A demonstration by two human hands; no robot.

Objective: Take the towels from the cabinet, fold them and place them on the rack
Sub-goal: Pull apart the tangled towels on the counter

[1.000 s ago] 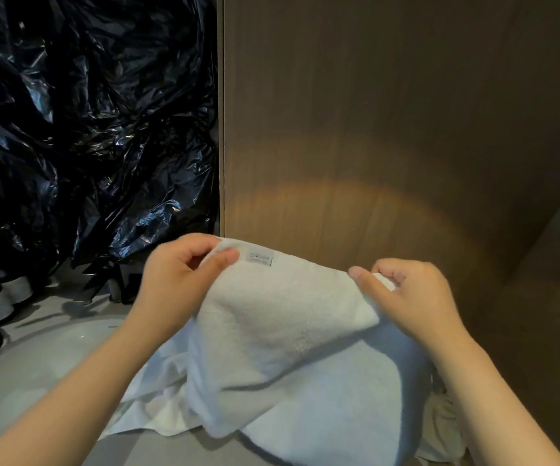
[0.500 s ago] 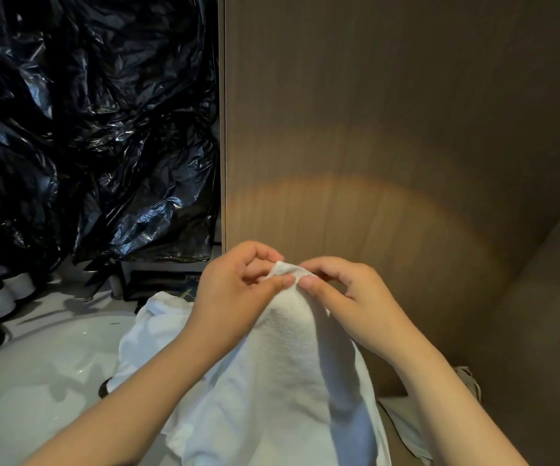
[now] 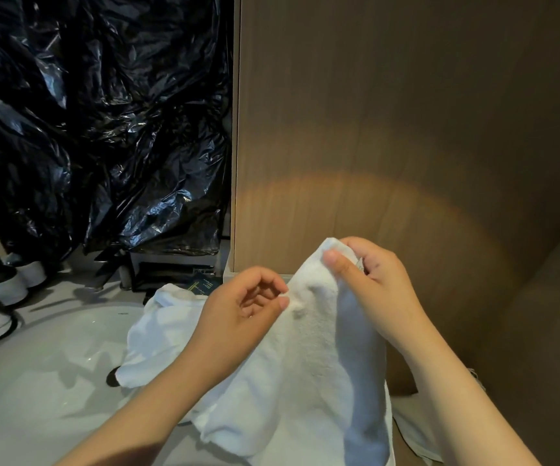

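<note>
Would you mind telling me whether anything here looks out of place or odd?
A loose white towel lies crumpled over the sink, sagging into the basin instead of folded. Crinkled black plastic sheeting covers the wall behind it, which is unusual. The held towel in the right hand looks fine.

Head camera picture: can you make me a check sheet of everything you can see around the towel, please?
Surface: grey counter with a white sink set in it.
Job's things: white towel held up, hanging doubled; second white towel lies crumpled over the sink's edge. No rack seen.
Clutter: two pump bottles, a black tray, a small dark card.
Hands: right hand grips the towel's top corner; left hand pinches its edge lower down.
Cables: a dark loop at the left, cord or strap, cannot tell.
Surroundings: black plastic sheeting, wooden panel.
</note>
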